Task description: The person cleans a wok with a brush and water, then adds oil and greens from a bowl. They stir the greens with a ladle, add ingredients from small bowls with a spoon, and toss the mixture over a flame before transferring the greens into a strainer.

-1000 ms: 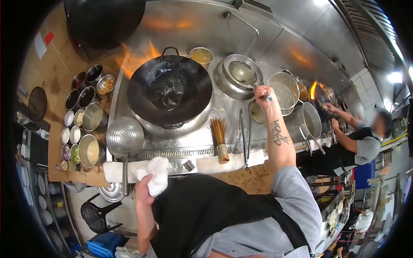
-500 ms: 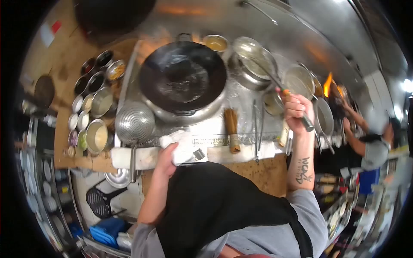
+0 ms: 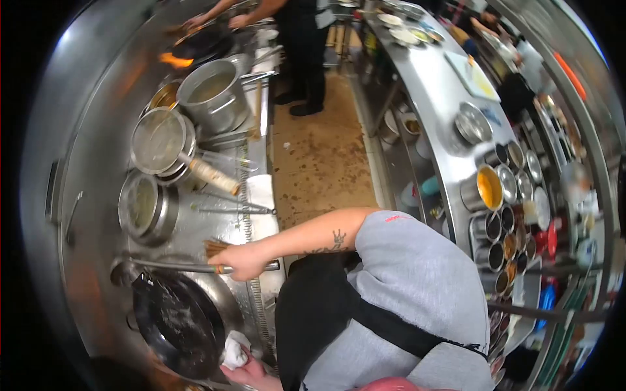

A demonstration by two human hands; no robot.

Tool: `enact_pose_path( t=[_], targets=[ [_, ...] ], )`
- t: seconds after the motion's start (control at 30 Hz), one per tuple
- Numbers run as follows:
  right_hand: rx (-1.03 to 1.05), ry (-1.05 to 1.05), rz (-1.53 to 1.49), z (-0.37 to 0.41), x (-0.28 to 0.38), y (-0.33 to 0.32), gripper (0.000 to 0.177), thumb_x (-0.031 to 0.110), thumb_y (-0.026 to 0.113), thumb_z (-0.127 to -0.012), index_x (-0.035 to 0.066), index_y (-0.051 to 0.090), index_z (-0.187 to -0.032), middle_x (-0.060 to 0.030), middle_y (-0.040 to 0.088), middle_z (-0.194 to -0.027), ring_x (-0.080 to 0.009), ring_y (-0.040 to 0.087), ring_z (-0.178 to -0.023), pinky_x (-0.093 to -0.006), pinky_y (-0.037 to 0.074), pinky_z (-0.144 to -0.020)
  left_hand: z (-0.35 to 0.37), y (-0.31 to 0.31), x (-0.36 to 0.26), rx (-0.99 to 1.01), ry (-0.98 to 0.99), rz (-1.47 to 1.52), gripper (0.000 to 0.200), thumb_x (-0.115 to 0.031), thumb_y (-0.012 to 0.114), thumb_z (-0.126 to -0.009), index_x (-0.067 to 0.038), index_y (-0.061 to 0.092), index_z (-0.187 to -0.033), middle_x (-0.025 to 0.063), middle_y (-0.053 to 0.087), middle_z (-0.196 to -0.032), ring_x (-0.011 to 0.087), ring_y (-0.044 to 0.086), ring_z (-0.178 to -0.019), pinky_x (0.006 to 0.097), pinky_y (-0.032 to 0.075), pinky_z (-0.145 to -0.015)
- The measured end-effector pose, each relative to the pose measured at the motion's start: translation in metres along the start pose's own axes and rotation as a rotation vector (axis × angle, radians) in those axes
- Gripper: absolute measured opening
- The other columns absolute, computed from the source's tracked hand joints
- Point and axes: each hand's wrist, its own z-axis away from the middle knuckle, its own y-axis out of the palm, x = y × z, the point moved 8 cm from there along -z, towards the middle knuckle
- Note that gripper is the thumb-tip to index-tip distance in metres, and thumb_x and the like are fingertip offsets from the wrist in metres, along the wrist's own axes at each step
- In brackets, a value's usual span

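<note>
My right hand (image 3: 242,260) is wrapped round the handle of a ladle (image 3: 176,265), whose bowl hangs over the rim of a dark wok (image 3: 173,326). The wok looks tilted and has wet, shiny patches inside. At its near rim my left hand (image 3: 246,373) is closed on a bunched white cloth (image 3: 235,350). Part of a bamboo brush (image 3: 215,247) shows behind my right hand. Beyond the ladle stands a metal pot (image 3: 168,215) with pale liquid in it.
A mesh strainer (image 3: 158,140) with a wrapped handle and a large stockpot (image 3: 212,91) stand farther along the stove. Tongs (image 3: 238,209) lie near its edge. At the far end a co-worker (image 3: 300,52) handles a flaming wok. Across the aisle, a steel counter (image 3: 433,98) holds several containers.
My view has swung to the right. The ladle has moved from beside the pots to over the wok. My left hand has brought the cloth to the wok's rim.
</note>
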Motion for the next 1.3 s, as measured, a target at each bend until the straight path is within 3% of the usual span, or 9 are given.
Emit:
enact_pose_path(
  t=[0.13, 0.17, 0.23, 0.4, 0.5, 0.67, 0.97, 1.1, 1.3],
  targets=[
    [0.088, 0.514, 0.154, 0.067, -0.049, -0.020, 0.069, 0.002, 0.058, -0.076, 0.015, 0.042, -0.142, -0.0205, 0.065, -0.106, -0.0400, 0.064, -0.094, -0.0459, 0.052, -0.079, -0.090, -0.046, -0.042, 0.461, 0.342, -0.571, 0.078, -0.003, 0.075, -0.074, 0.002, 0.033, -0.140, 0.0212, 0.052, -0.127, 0.0242, 0.056, -0.112, 0.0407, 0.046, -0.096],
    [0.124, 0.591, 0.243, 0.085, -0.051, -0.030, 0.070, 0.004, 0.057, -0.079, 0.019, 0.040, -0.145, -0.0193, 0.066, -0.107, -0.0399, 0.064, -0.095, -0.0465, 0.051, -0.080, -0.102, -0.044, -0.039, 0.448, 0.240, -0.597, 0.063, 0.005, 0.065, -0.075, 0.004, 0.041, -0.134, 0.0168, 0.058, -0.108, 0.0182, 0.056, -0.092, 0.0340, 0.049, -0.083],
    [0.147, 0.689, 0.369, 0.108, -0.070, -0.038, 0.071, 0.005, 0.056, -0.082, 0.025, 0.037, -0.148, -0.0182, 0.066, -0.109, -0.0390, 0.065, -0.095, -0.0469, 0.051, -0.080, -0.110, -0.014, -0.034, 0.631, 0.432, -1.043, 0.057, 0.003, 0.063, -0.078, 0.005, 0.043, -0.131, 0.0132, 0.059, -0.096, 0.0166, 0.056, -0.081, 0.0329, 0.049, -0.075],
    [0.154, 0.749, 0.532, 0.161, -0.154, -0.012, 0.071, 0.006, 0.052, -0.085, 0.033, 0.037, -0.148, -0.0183, 0.066, -0.108, -0.0351, 0.067, -0.096, -0.0458, 0.053, -0.082, -0.104, 0.006, -0.012, 0.411, 0.304, -1.089, 0.055, 0.002, 0.063, -0.079, 0.004, 0.044, -0.130, 0.0136, 0.059, -0.097, 0.0178, 0.056, -0.083, 0.0339, 0.048, -0.077],
    [0.178, 0.824, 0.476, 0.169, -0.165, -0.009, 0.062, 0.008, 0.056, -0.083, 0.022, 0.047, -0.142, -0.0184, 0.063, -0.111, -0.0335, 0.065, -0.099, -0.0446, 0.053, -0.081, -0.101, 0.013, -0.008, 0.368, 0.288, -1.102, 0.053, 0.001, 0.062, -0.079, 0.004, 0.044, -0.130, 0.0139, 0.059, -0.097, 0.0186, 0.055, -0.084, 0.0345, 0.048, -0.077],
    [-0.033, 0.618, 0.738, 0.127, -0.163, 0.022, 0.022, 0.015, 0.064, -0.077, 0.006, 0.070, -0.096, -0.0136, 0.055, -0.109, -0.0304, 0.057, -0.102, -0.0419, 0.050, -0.080, -0.101, 0.017, -0.006, 0.335, 0.282, -1.122, 0.052, 0.000, 0.062, -0.080, 0.004, 0.045, -0.129, 0.0143, 0.059, -0.098, 0.0198, 0.055, -0.085, 0.0355, 0.048, -0.079],
    [-0.145, 0.200, 0.421, 0.104, -0.092, 0.042, 0.015, 0.019, 0.055, -0.087, 0.007, 0.062, -0.082, -0.0160, 0.058, -0.094, -0.0339, 0.060, -0.092, -0.0467, 0.049, -0.075, -0.102, 0.029, -0.001, 0.333, 0.300, -1.189, 0.048, -0.002, 0.061, -0.082, 0.004, 0.047, -0.128, 0.0151, 0.059, -0.100, 0.0220, 0.055, -0.088, 0.0373, 0.047, -0.081],
    [-0.159, 0.344, 0.034, 0.139, -0.071, 0.025, 0.020, 0.020, 0.061, -0.087, 0.002, 0.058, -0.080, -0.0183, 0.061, -0.076, -0.0363, 0.060, -0.073, -0.0457, 0.047, -0.065, -0.106, 0.045, 0.014, 0.364, 0.299, -1.246, 0.047, -0.003, 0.061, -0.083, 0.004, 0.047, -0.127, 0.0154, 0.059, -0.100, 0.0230, 0.055, -0.089, 0.0381, 0.046, -0.082],
    [-0.110, 0.469, -0.317, 0.183, -0.078, 0.036, 0.037, 0.033, 0.062, -0.096, -0.003, 0.065, -0.093, -0.0138, 0.066, -0.079, -0.0159, 0.059, -0.072, -0.0368, 0.048, -0.067, -0.107, 0.078, 0.066, 0.447, 0.271, -1.336, 0.045, -0.004, 0.060, -0.084, 0.004, 0.048, -0.126, 0.0159, 0.059, -0.101, 0.0245, 0.055, -0.091, 0.0393, 0.045, -0.084]
  ],
)
